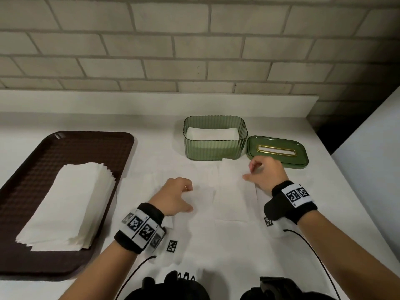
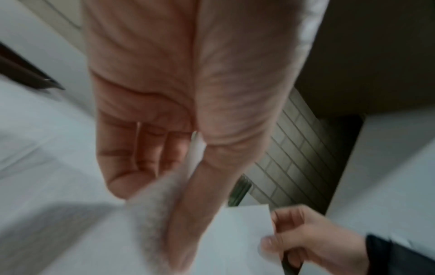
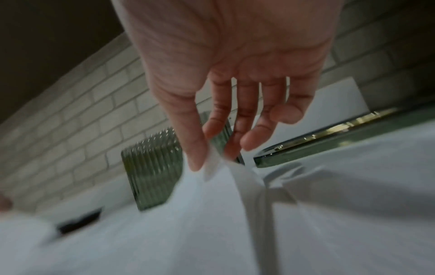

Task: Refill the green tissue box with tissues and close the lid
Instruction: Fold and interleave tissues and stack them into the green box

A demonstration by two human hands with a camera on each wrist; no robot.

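Note:
The green ribbed tissue box point(image 1: 215, 146) stands open at the back of the counter, with white tissues point(image 1: 212, 133) lying inside. Its green lid point(image 1: 279, 158), with a gold-rimmed slot, lies flat just right of the box. One white tissue sheet point(image 1: 229, 191) lies spread on the counter in front of the box. My left hand point(image 1: 180, 194) pinches its left part between thumb and fingers. At the sheet's far right edge point(image 3: 213, 167), beside the lid point(image 3: 329, 143), my right hand point(image 1: 257, 172) pinches with thumb and forefinger. Both wrist views are blurred.
A brown tray point(image 1: 28, 176) at the left holds a stack of white tissues point(image 1: 67, 204). A brick wall with a low white ledge point(image 1: 151, 102) runs behind the counter. The counter's right edge point(image 1: 337, 169) drops off just past the lid.

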